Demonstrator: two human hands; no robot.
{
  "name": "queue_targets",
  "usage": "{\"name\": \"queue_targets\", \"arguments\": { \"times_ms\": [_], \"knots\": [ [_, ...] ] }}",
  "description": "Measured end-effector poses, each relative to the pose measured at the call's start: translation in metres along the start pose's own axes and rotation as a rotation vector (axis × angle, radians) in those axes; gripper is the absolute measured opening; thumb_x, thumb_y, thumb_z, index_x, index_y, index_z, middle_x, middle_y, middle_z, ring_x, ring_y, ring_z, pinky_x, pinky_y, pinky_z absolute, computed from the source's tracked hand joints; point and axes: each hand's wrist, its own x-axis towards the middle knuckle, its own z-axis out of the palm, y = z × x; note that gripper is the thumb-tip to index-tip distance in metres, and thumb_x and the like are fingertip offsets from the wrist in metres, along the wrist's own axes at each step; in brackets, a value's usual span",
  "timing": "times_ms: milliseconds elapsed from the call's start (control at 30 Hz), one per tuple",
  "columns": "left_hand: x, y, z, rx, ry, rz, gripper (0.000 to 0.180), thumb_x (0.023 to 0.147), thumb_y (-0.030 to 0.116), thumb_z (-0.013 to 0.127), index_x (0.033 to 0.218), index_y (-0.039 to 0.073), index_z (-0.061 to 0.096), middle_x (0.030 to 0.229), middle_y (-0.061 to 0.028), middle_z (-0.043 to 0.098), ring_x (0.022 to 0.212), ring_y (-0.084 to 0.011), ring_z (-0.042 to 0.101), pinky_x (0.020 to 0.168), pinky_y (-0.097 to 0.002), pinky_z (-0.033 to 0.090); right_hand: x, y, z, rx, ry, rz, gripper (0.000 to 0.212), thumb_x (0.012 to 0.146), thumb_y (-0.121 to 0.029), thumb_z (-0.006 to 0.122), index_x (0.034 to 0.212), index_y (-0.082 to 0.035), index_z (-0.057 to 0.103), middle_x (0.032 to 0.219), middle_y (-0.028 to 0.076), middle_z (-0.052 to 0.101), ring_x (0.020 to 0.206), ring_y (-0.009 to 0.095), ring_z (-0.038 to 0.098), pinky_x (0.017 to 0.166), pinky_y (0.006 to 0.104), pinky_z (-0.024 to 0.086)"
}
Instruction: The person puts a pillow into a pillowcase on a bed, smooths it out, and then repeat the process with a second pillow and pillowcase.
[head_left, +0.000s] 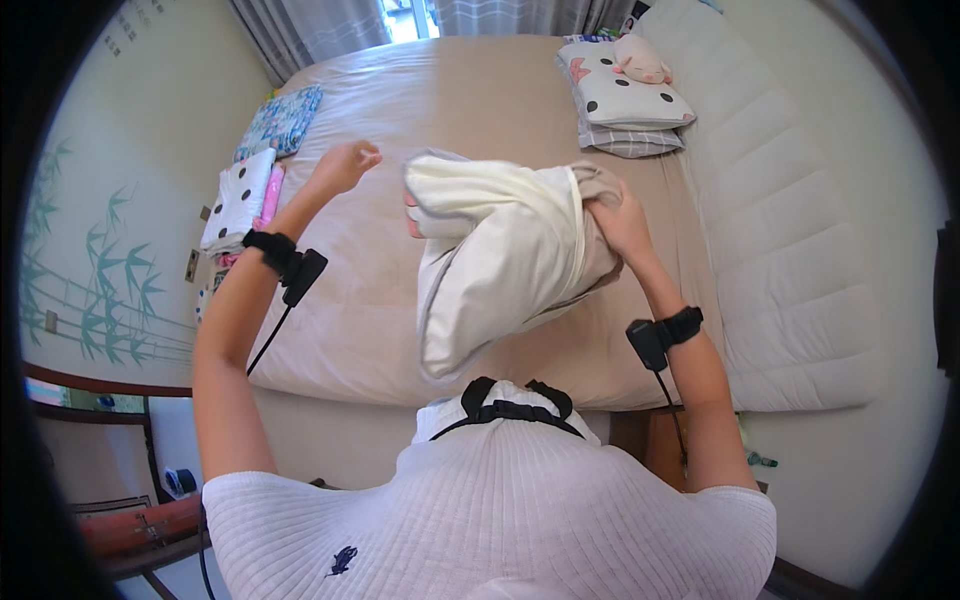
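Note:
A pair of cream trousers (500,250) hangs in the air over the bed, its two legs spreading toward the left and toward me. My right hand (622,225) is closed around the beige waist end at the right. A small pink patch shows at the garment's left edge; I cannot make out what it is. Apart from the cloth, to its upper left, my left hand (350,165) is raised over the bed with fingers curled together and nothing visible in them. Each wrist wears a black strap with a small cabled box.
Beneath lies a bed with a beige sheet (360,300). Spotted pillows (630,90) with a pink plush toy (642,62) are stacked far right, beside a padded white headboard (790,230). Folded blue bedding (280,120) and a spotted white cushion (238,200) line the left edge.

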Motion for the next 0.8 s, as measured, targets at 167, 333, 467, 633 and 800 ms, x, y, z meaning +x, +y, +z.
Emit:
{"name": "queue_targets", "arguments": {
  "times_ms": [167, 333, 467, 633, 800],
  "knots": [
    [-0.079, 0.109, 0.041, -0.144, 0.420, 0.471, 0.037, 0.076, 0.031, 0.059, 0.101, 0.003, 0.054, 0.097, -0.0147, 0.057, 0.089, -0.0293, 0.054, 0.077, -0.0341, 0.043, 0.026, -0.018, 0.007, 0.106, 0.137, -0.009, 0.035, 0.071, -0.021, 0.064, 0.096, 0.001, 0.052, 0.092, 0.013, 0.059, 0.085, 0.022, 0.056, 0.074, 0.0297, 0.042],
    [-0.119, 0.145, 0.115, 0.111, 0.443, 0.415, 0.070, 0.069, 0.031, 0.062, 0.123, 0.000, 0.029, 0.125, -0.0204, 0.032, 0.119, -0.0342, 0.028, 0.095, -0.0464, 0.024, 0.027, -0.023, 0.080, 0.403, 0.072, 0.154, 0.041, 0.070, -0.019, 0.066, 0.101, 0.002, 0.049, 0.094, 0.014, 0.057, 0.087, 0.020, 0.054, 0.076, 0.0291, 0.042],
    [-0.079, 0.115, 0.141, 0.118, 0.634, 0.203, 0.079, 0.068, 0.027, 0.058, 0.128, -0.002, 0.017, 0.127, -0.0229, 0.024, 0.123, -0.0360, 0.019, 0.094, -0.0564, 0.016, 0.027, -0.046, 0.109, 0.484, -0.026, 0.134, 0.042, 0.071, -0.019, 0.065, 0.104, 0.002, 0.048, 0.100, 0.012, 0.055, 0.091, 0.019, 0.053, 0.078, 0.0282, 0.041],
    [-0.060, 0.129, 0.148, 0.050, 0.623, 0.150, 0.072, 0.066, 0.019, 0.053, 0.127, -0.002, 0.020, 0.127, -0.0233, 0.025, 0.123, -0.0367, 0.019, 0.089, -0.0633, 0.014, 0.031, -0.036, 0.106, 0.486, -0.010, 0.111, 0.045, 0.071, -0.020, 0.065, 0.105, 0.002, 0.047, 0.099, 0.013, 0.056, 0.092, 0.020, 0.053, 0.079, 0.0287, 0.041],
    [-0.046, 0.107, 0.144, 0.040, 0.729, 0.339, 0.055, 0.066, 0.010, 0.052, 0.118, 0.003, 0.038, 0.116, -0.0152, 0.043, 0.114, -0.0311, 0.035, 0.089, -0.0559, 0.023, 0.027, -0.026, 0.094, 0.276, 0.062, 0.099, 0.050, 0.070, -0.024, 0.067, 0.107, 0.002, 0.047, 0.101, 0.014, 0.056, 0.093, 0.022, 0.053, 0.079, 0.0295, 0.041]
  ]
}}
